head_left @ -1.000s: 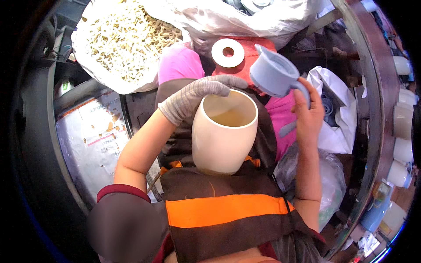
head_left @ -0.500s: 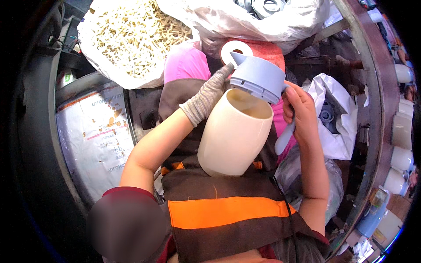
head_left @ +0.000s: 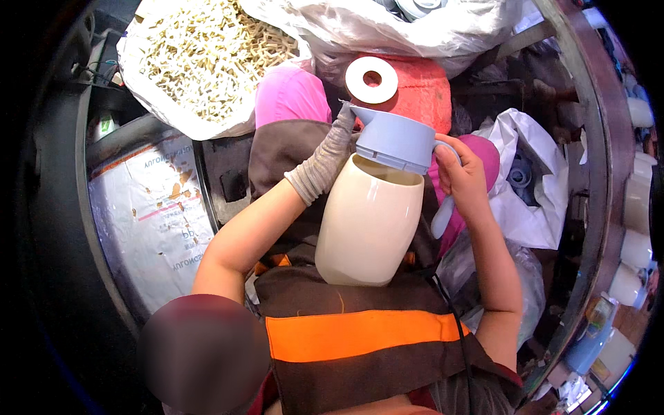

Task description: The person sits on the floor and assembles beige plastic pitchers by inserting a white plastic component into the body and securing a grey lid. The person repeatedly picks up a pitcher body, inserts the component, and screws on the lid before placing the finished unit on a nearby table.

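Note:
A cream, barrel-shaped jug body stands between my thighs against the apron, its open mouth facing away from me. Over that mouth sits a light blue spouted jug top, tilted slightly, with a gap showing at the near rim. My left hand, in a grey knit glove, is closed at the spout side; most of its fingers are hidden behind the jug. On the other side my bare right hand is closed round the upper part of the blue handle, whose lower end hangs free.
A white sack of small beige pieces lies at the far left. Beyond the jug are a white ring and a red cushion. Bags with grey-blue parts stand right and far. A metal rail borders the right; jugs stand past it.
The blue top has levelled out and come down closer to the body's mouth. The body has turned more upright, and both hands have shifted with the top.

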### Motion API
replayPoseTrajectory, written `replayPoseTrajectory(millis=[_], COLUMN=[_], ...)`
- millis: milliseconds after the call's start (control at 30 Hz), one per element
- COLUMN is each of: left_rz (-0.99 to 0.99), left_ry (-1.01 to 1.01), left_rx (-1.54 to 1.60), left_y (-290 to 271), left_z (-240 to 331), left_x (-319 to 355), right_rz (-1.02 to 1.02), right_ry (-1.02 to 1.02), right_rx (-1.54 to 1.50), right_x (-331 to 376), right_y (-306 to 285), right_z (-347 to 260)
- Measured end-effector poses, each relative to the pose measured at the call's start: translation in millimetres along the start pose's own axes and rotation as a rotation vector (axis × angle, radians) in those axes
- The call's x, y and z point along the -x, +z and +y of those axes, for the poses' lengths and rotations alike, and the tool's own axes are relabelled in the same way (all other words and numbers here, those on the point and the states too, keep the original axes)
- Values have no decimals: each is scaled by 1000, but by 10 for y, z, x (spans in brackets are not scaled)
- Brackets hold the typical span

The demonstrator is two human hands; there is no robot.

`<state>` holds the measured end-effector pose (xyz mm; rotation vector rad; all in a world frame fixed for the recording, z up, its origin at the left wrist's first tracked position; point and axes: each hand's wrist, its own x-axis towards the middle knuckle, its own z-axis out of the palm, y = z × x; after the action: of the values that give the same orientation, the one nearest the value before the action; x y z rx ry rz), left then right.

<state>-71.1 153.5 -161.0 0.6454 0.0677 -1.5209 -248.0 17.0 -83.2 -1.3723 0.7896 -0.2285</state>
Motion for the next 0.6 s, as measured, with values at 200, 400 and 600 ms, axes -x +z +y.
replayPoseTrajectory(millis=[200,400,600], left_rz=[-117,-205,-259], left_ry=[13,29,12], left_rx=[-158,-260,-311], left_y=[133,91,57], left_z=[39,17,74], left_x=[169,311,330], right_rz=[17,39,69], right_ry=[-49,-102,-230], right_rx=[32,190,291], right_x=[45,75,88], right_y=[-15,-10,105], right_z=[91,106,26])
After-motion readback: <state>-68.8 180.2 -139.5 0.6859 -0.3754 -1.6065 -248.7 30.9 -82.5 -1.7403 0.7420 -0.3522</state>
